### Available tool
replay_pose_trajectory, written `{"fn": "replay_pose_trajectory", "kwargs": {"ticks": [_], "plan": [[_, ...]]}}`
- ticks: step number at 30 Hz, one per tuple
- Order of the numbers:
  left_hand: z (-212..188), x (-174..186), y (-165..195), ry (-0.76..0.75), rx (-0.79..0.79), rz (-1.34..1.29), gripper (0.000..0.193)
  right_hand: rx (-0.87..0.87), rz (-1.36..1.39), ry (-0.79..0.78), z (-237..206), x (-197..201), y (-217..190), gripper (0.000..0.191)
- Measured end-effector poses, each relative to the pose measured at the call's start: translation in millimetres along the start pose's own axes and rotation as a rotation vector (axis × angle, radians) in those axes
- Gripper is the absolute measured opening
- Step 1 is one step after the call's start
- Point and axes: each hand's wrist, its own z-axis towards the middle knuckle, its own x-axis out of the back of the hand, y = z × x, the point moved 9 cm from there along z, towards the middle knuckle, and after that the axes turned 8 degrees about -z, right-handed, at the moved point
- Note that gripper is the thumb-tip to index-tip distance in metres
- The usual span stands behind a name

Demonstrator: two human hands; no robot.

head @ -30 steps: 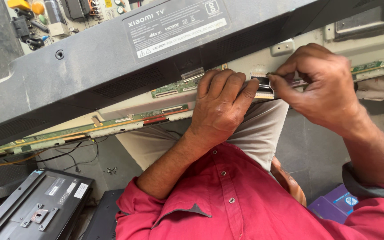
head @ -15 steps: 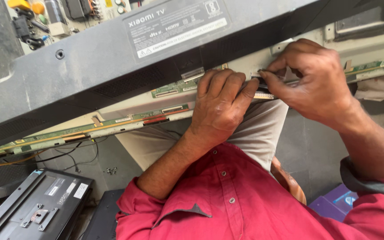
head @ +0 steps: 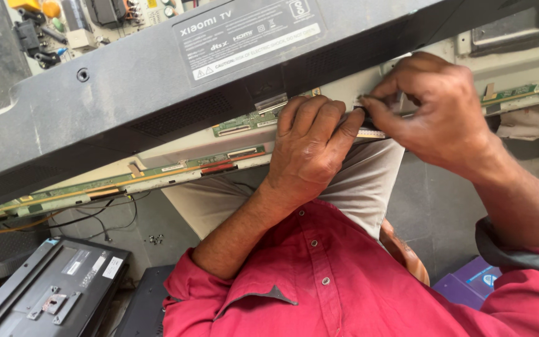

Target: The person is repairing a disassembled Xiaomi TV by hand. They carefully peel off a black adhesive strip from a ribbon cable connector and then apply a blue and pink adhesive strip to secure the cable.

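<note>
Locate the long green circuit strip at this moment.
In the head view, the green circuit strip runs along the lower edge of the dark television back cover, left of the left hand.

The large dark grey plastic television back cover (head: 126, 100) looks matt and faintly dusty, with a smooth paper label; the long narrow green circuit strip (head: 157, 176) has a glossy lacquered face with metal contacts; the thin flat ribbon cable (head: 369, 133) under the fingers (head: 319, 122) seems smooth, pale plastic; the red cotton shirt (head: 344, 281) is soft, matt cloth with shiny plastic buttons; the beige trousers (head: 369, 181) are plain woven cloth.
</note>
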Motion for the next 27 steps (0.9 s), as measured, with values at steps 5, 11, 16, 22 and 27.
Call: {"fn": "replay_pose_trajectory", "kwargs": {"ticks": [5,11,16,22,27], "plan": [[-0.1,-0.9,-0.3,0.007,0.002,0.018,0.026,0.024,0.041,0.02,1.4,2.2,-1.8,0.011],[-0.3,-1.7,0.3,0.005,-0.009,0.015,0.027,0.059,0.03,0.035,0.6,6.2,-7.7,0.011],[0.3,-1.8,0.1,-0.004,-0.008,0.009,0.027,0.095,0.013,0.055,2.0,8.9,-10.5,0.01],[1.1,-1.3,-0.2,-0.003,-0.012,0.0,0.029,0.019,-0.022,0.019,2.6,4.6,-2.2,0.012],[0.6,-2.3,-0.3,-0.005,-0.005,0.008,0.028,0.005,0.021,-0.012,1.9,0.5,-0.7,0.012]]}}
